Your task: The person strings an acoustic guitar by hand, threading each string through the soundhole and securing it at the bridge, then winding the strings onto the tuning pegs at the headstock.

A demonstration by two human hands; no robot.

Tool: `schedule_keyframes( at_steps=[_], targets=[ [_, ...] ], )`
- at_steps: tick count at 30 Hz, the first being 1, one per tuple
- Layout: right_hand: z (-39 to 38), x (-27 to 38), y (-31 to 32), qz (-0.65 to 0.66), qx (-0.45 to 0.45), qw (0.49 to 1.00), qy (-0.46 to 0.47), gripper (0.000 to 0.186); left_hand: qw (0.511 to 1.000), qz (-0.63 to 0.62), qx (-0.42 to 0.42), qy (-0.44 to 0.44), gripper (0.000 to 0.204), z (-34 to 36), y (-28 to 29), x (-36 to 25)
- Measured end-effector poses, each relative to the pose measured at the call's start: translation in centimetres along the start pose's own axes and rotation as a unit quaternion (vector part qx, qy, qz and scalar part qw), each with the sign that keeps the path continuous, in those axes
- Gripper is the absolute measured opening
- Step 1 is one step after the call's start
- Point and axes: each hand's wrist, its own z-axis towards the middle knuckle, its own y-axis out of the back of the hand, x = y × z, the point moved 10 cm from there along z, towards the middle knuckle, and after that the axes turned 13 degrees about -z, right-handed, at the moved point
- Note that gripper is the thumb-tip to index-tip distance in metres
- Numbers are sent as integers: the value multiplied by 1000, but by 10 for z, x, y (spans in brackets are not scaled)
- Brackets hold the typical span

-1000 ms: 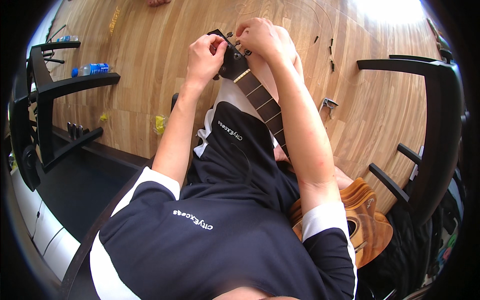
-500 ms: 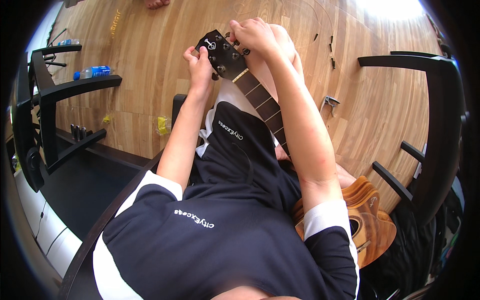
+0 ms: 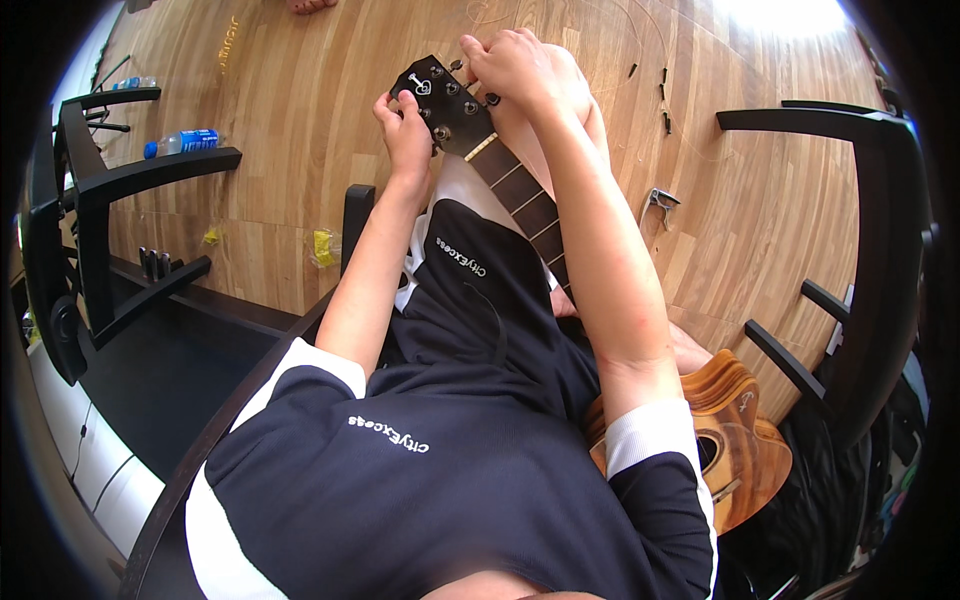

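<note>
A guitar lies diagonally across my lap, its wooden body at lower right, its fretboard rising to a black headstock with a white emblem and metal tuners. No strings are visible on the neck. My left hand grips the headstock’s left edge, thumb up by its face; some fingers are hidden. My right hand is curled beside the tuning pegs on the right edge; what its fingertips hold is unclear.
Black chair frames stand left and right. On the wooden floor lie a bottle, yellow scraps, a metal capo and loose strings with several small dark pins. A bare foot shows at the top.
My left hand has moved from pinching at the headstock’s face down to its left edge, uncovering the emblem. My right hand has shifted slightly up and left.
</note>
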Motion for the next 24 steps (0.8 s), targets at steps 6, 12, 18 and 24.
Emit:
schedule_keyframes(
  at_steps=[6,12,18,24],
  targets=[
    [-5,9,-1,-38,37,998,17,60,1000,18,-4,7,53,0,6,-1],
    [2,10,-26,-130,13,990,44,65,999,28,-8,12,51,-2,2,-2],
    [5,2,-22,-13,83,996,5,66,999,33,-6,-6,49,-2,3,-6],
    [3,7,-23,-64,35,997,27,67,999,31,2,9,49,2,3,1]
  ],
)
